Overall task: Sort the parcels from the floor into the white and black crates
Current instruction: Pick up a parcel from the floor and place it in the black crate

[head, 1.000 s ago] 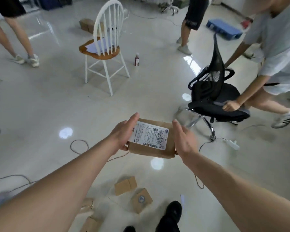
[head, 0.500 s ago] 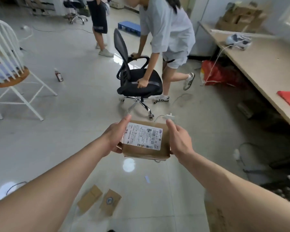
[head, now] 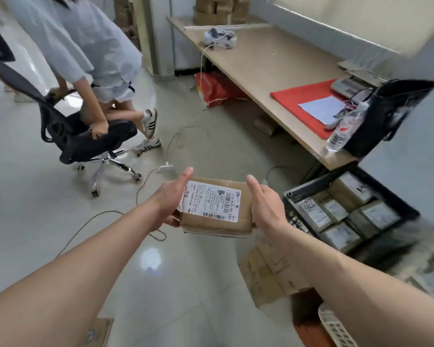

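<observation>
A brown cardboard parcel [head: 217,222] with a white shipping label hangs in front of me, held between both hands. My left hand [head: 172,200] grips its left side, thumb up along the label's edge. My right hand [head: 267,205] grips its right side, thumb on top. To the right stands the black crate [head: 296,194], filled with several labelled parcels. A white crate's rim [head: 336,326] shows at the bottom right, mostly hidden by my right arm. Another parcel [head: 99,331] lies on the floor under my left arm.
A person pushes a black office chair [head: 85,136] at the left. A long wooden table [head: 273,68] with a red cloth, a bottle and a black bag runs along the right. A flattened carton [head: 266,274] and cables lie on the floor.
My view has swung to the right with the parcel still held in both hands. The white chair has left the view; the table and the black crate have come in.
</observation>
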The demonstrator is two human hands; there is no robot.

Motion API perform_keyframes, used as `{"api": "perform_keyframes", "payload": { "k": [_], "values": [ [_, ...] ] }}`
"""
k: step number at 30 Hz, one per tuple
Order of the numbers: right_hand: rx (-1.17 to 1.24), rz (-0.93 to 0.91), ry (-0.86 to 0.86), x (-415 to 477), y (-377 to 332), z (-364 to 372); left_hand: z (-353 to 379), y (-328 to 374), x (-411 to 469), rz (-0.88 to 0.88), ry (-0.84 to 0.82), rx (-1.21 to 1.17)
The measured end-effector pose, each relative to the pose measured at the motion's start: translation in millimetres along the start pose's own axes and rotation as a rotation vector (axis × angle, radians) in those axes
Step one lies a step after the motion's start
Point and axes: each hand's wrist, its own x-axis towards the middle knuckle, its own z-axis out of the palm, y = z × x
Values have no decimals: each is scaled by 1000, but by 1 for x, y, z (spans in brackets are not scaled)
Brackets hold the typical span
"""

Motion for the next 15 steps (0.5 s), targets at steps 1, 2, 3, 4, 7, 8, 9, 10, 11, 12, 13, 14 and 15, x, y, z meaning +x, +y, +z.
{"api": "perform_keyframes", "payload": {
  "k": [1,2,3,4,7,8,9,10,11,12,13,14,15],
  "values": [
    [2,9,33,5,9,-19,21,9,6,14,-23,15],
    [8,19,61,9,18,-36,40,17,12,27,-45,33],
    [21,32,87,12,26,-52,59,26,16,37,-70,53],
    [36,52,110,15,34,-67,76,33,21,44,-102,70],
    [68,129,184,20,52,-105,123,52,38,53,-214,132],
    [85,157,208,21,55,-116,136,57,45,55,-247,161],
    [109,183,232,22,58,-125,150,63,52,60,-275,188],
    [131,209,255,24,62,-134,163,68,59,62,-305,211],
    [149,236,278,26,66,-142,175,74,67,68,-334,227],
    [166,265,302,28,69,-149,187,79,74,71,-365,243],
    [180,294,328,31,73,-156,199,85,81,77,-398,265],
    [188,319,353,33,76,-163,210,90,88,80,-429,288],
    [193,337,378,36,80,-169,222,95,93,85,-457,312]
  ]
}}
